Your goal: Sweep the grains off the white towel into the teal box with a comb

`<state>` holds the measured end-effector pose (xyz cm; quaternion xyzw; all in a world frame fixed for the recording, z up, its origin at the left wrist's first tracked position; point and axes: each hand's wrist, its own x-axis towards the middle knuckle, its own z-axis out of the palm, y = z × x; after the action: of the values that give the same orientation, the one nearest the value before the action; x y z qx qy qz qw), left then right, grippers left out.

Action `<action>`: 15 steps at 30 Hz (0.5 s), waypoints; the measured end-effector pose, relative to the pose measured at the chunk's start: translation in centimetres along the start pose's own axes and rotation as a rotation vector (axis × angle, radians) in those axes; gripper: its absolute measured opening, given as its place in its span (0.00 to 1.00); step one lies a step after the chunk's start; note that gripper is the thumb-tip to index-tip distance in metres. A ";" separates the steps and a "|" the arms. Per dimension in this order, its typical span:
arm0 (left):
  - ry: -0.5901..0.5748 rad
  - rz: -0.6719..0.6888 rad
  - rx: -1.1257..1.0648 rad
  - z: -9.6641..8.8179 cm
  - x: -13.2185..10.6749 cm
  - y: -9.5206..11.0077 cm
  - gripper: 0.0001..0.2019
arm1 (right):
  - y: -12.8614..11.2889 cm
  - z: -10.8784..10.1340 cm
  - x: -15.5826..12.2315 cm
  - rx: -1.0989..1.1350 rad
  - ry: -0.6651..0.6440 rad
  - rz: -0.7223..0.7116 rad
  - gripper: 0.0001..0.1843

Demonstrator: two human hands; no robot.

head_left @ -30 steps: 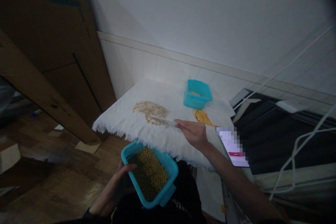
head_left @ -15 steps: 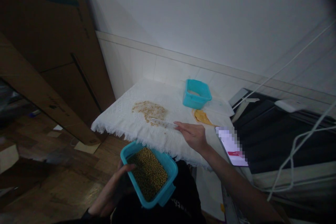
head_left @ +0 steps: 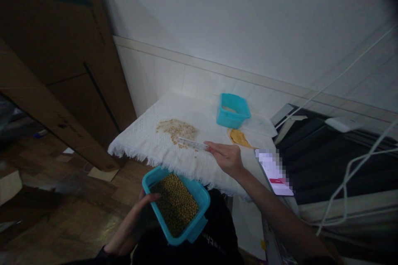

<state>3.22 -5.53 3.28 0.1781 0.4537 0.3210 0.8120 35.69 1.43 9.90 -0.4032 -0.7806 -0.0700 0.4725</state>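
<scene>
Holding the teal tub point(head_left: 175, 205) in my left hand point(head_left: 132, 225), grip closed on it, while my right hand point(head_left: 227, 158) pinches a clear strip point(head_left: 192, 143) beside loose beans point(head_left: 174, 127) on the worktop point(head_left: 146, 134).

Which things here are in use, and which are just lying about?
In use: left hand holding the teal rectangular plastic tub of yellow-green beans; right hand holding the thin clear flat stick; loose tan bean pile; white fringed cloth under it.
Lying about: second teal plastic tub, orange-yellow flat piece, lit smartphone, white cables, brown cardboard panels.
</scene>
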 end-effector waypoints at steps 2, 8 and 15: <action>0.015 0.003 0.008 0.2 -0.1 0.1 0.41 | -0.1 0.1 0.1 0.008 -0.006 -0.027 0.16; 0.011 0.004 0.020 0.5 -0.2 0.2 0.41 | -0.7 0.4 0.6 0.032 -0.031 -0.071 0.20; 0.020 0.004 0.009 0.3 -0.2 0.1 0.41 | -0.7 0.5 0.8 0.066 -0.022 -0.089 0.22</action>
<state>3.37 -5.59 3.56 0.1794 0.4627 0.3226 0.8060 34.71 1.69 10.46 -0.3530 -0.8047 -0.0610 0.4735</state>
